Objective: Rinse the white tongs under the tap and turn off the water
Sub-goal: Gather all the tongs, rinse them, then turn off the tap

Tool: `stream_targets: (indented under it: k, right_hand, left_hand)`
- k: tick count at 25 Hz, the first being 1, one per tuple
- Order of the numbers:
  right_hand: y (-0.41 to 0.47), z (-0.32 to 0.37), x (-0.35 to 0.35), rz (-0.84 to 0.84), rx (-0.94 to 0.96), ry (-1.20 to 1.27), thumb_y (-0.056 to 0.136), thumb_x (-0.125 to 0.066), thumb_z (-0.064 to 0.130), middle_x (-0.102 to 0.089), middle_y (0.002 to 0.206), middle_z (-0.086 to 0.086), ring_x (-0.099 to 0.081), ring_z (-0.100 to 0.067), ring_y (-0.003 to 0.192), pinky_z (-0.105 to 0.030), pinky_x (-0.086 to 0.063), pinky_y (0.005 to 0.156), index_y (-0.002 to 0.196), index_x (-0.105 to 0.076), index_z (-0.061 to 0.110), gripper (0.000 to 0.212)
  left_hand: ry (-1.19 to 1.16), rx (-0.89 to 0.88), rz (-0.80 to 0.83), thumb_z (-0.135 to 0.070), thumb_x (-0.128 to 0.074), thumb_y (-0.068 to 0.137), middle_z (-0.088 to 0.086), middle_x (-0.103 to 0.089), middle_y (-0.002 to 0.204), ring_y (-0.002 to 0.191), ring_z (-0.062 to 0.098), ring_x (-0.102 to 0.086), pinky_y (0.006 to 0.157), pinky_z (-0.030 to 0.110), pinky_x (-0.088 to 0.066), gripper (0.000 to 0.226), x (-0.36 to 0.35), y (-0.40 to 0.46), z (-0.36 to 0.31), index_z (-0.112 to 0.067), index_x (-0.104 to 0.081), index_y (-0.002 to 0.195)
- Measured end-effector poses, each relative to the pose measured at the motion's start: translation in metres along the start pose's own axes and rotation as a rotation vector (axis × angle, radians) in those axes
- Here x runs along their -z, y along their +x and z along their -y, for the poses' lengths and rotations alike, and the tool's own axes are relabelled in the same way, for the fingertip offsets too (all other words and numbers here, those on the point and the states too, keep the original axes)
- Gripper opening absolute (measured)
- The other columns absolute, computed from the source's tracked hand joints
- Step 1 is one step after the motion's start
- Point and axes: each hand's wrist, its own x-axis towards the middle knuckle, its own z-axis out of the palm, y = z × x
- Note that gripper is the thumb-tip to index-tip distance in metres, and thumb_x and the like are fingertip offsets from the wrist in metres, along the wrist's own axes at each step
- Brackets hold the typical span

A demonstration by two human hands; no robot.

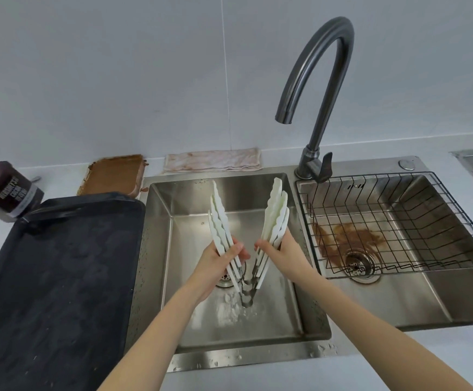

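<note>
The white tongs [274, 218] are spread into a V over the left sink basin [201, 328], with the metal hinge pointing down and the tips pointing up and away. My left hand [218, 262] grips the left arm of the tongs. My right hand [284, 253] grips the right arm. The dark grey gooseneck tap [318, 88] rises behind the sinks, its spout ending above and to the right of the tongs. I see no water stream coming from the spout. Its lever handle [325, 165] sits at the tap's base. The basin floor is wet.
A black baking tray [52, 277] lies on the counter to the left, with a brown cocoa tin [7, 190] behind it. A brown-smeared dish [114, 173] and a stained cloth [212, 160] lie at the back. The right basin holds a black wire rack [393, 218] and a brown stain [350, 238].
</note>
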Motion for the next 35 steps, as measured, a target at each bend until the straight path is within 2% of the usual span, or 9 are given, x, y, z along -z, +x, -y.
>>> stream_targets:
  k: [4, 10, 14, 20, 24, 27, 29, 32, 35]
  right_hand:
    - [-0.002, -0.002, 0.000, -0.062, 0.009, -0.018, 0.087, -0.061, 0.026, -0.067, 0.099, -0.018, -0.066, -0.029, 0.091, -0.013, -0.046, 0.063, 0.132, -0.041, 0.008, 0.052]
    - [0.000, -0.008, 0.002, -0.056, -0.022, -0.050, 0.086, -0.061, 0.035, -0.069, 0.108, -0.004, -0.066, -0.016, 0.095, -0.013, -0.048, 0.068, 0.127, -0.051, 0.006, 0.051]
    - [-0.005, 0.007, 0.003, -0.105, 0.033, -0.038, 0.086, -0.061, 0.033, -0.070, 0.102, -0.005, -0.067, -0.016, 0.090, -0.025, -0.056, 0.073, 0.123, -0.049, 0.006, 0.047]
    - [-0.012, 0.029, -0.012, -0.082, 0.013, -0.063, 0.088, -0.060, 0.029, -0.069, 0.100, -0.008, -0.058, -0.011, 0.070, -0.016, -0.045, 0.057, 0.122, -0.044, 0.012, 0.041]
    - [-0.015, 0.047, -0.026, -0.013, -0.013, 0.013, 0.090, -0.058, 0.023, -0.067, 0.081, 0.004, -0.061, -0.009, 0.066, -0.012, -0.048, 0.049, 0.112, -0.047, 0.012, 0.027]
    - [-0.013, 0.068, -0.045, 0.050, -0.075, 0.092, 0.091, -0.055, 0.020, -0.065, 0.075, 0.005, -0.062, -0.007, 0.065, -0.014, -0.049, 0.050, 0.092, -0.054, 0.015, 0.006]
    - [-0.009, 0.082, -0.063, 0.089, -0.110, 0.126, 0.091, -0.055, 0.019, -0.067, 0.081, -0.001, -0.063, -0.012, 0.069, -0.019, -0.049, 0.056, 0.078, -0.053, 0.019, 0.013]
    - [-0.002, 0.100, -0.096, 0.177, -0.132, 0.154, 0.090, -0.056, 0.022, -0.067, 0.091, -0.007, -0.059, -0.009, 0.067, -0.019, -0.047, 0.054, 0.084, -0.057, 0.015, 0.009]
    - [0.006, 0.116, -0.132, 0.278, -0.177, 0.207, 0.090, -0.058, 0.023, -0.061, 0.090, -0.007, -0.055, -0.008, 0.064, -0.015, -0.045, 0.048, 0.097, -0.057, 0.010, 0.015]
  left_hand:
    - [0.062, -0.007, -0.014, -0.020, -0.060, 0.087, 0.008, -0.074, 0.097, 0.095, 0.016, -0.071, 0.091, 0.034, -0.053, 0.010, 0.003, 0.003, 0.001, -0.012, -0.065, 0.090]
    - [0.167, -0.017, -0.017, -0.025, -0.062, 0.086, -0.002, -0.074, 0.087, 0.074, -0.001, -0.072, 0.063, 0.010, -0.054, 0.011, 0.003, 0.004, -0.006, -0.015, -0.067, 0.089]
    - [0.195, -0.092, -0.018, -0.027, -0.061, 0.086, -0.006, -0.076, 0.082, 0.078, 0.002, -0.073, 0.070, 0.014, -0.055, 0.016, 0.009, -0.001, -0.011, -0.014, -0.071, 0.087]
    - [0.198, -0.069, -0.083, -0.029, -0.060, 0.087, -0.005, -0.075, 0.072, 0.076, 0.010, -0.072, 0.078, 0.027, -0.056, 0.019, 0.024, -0.010, -0.008, -0.018, -0.070, 0.076]
    - [0.262, -0.074, -0.128, -0.030, -0.056, 0.089, -0.006, -0.071, 0.059, 0.062, 0.005, -0.069, 0.063, 0.017, -0.054, 0.026, 0.039, -0.019, -0.019, -0.010, -0.067, 0.078]
    - [0.280, -0.070, -0.169, -0.030, -0.054, 0.091, -0.004, -0.068, 0.069, 0.055, 0.001, -0.067, 0.053, 0.012, -0.050, 0.022, 0.059, -0.026, -0.029, -0.011, -0.061, 0.083]
    - [0.257, -0.035, -0.175, -0.028, -0.054, 0.091, -0.001, -0.067, 0.075, 0.056, 0.000, -0.066, 0.049, 0.011, -0.050, 0.020, 0.080, -0.030, -0.035, -0.009, -0.060, 0.093]
    - [0.238, 0.010, -0.216, -0.026, -0.053, 0.092, -0.001, -0.065, 0.077, 0.063, 0.007, -0.064, 0.055, 0.017, -0.050, 0.024, 0.117, -0.039, -0.043, -0.007, -0.057, 0.106]
    - [0.214, 0.026, -0.289, -0.021, -0.050, 0.094, 0.001, -0.061, 0.075, 0.068, 0.013, -0.059, 0.061, 0.024, -0.048, 0.012, 0.150, -0.049, -0.047, -0.011, -0.056, 0.091]
